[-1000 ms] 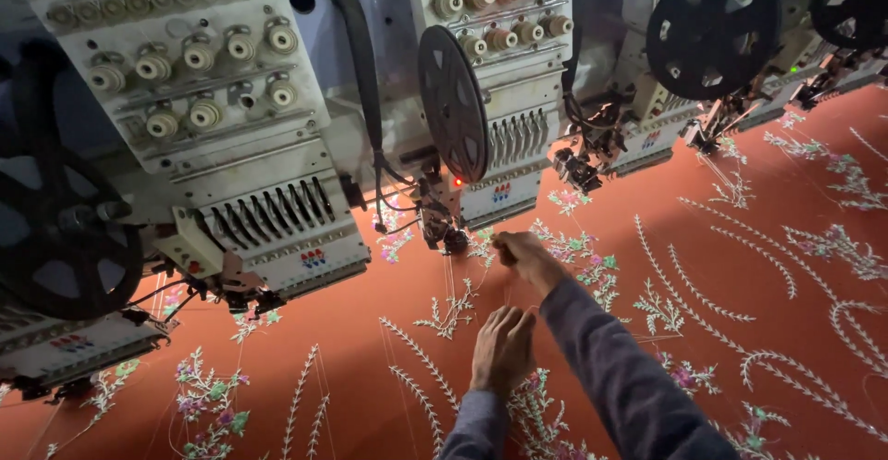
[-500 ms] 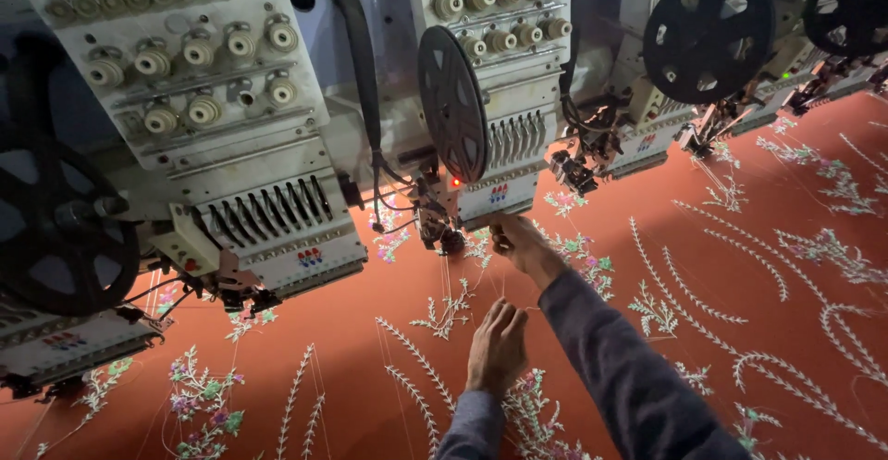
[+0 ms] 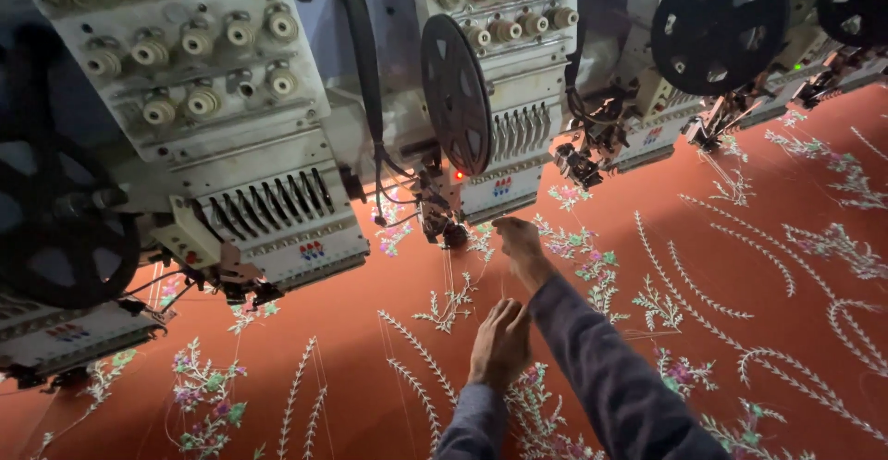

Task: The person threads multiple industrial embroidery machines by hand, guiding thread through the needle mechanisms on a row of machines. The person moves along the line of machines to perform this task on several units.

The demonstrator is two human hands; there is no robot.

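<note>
An orange-red cloth (image 3: pixel 740 266) with white and pastel flower embroidery lies flat under a row of embroidery machine heads. My right hand (image 3: pixel 518 243) reaches forward to just below the needle area (image 3: pixel 442 224) of the middle head (image 3: pixel 499 99), fingers closed; a thin thread seems pinched there, though I cannot be sure. My left hand (image 3: pixel 499 342) rests palm down on the cloth, fingers together, near a stitched leafy sprig (image 3: pixel 449 305). Fine threads run down across the cloth by both hands. Both arms wear grey-blue sleeves.
A second machine head (image 3: pixel 250 192) stands at the left with a black reel (image 3: pixel 55 229) beside it. More heads and black reels (image 3: pixel 717 25) line the upper right. A red light glows on the middle head.
My right hand has moved up and to the left, closer to the needle of the middle head. My left hand has stayed on the cloth.
</note>
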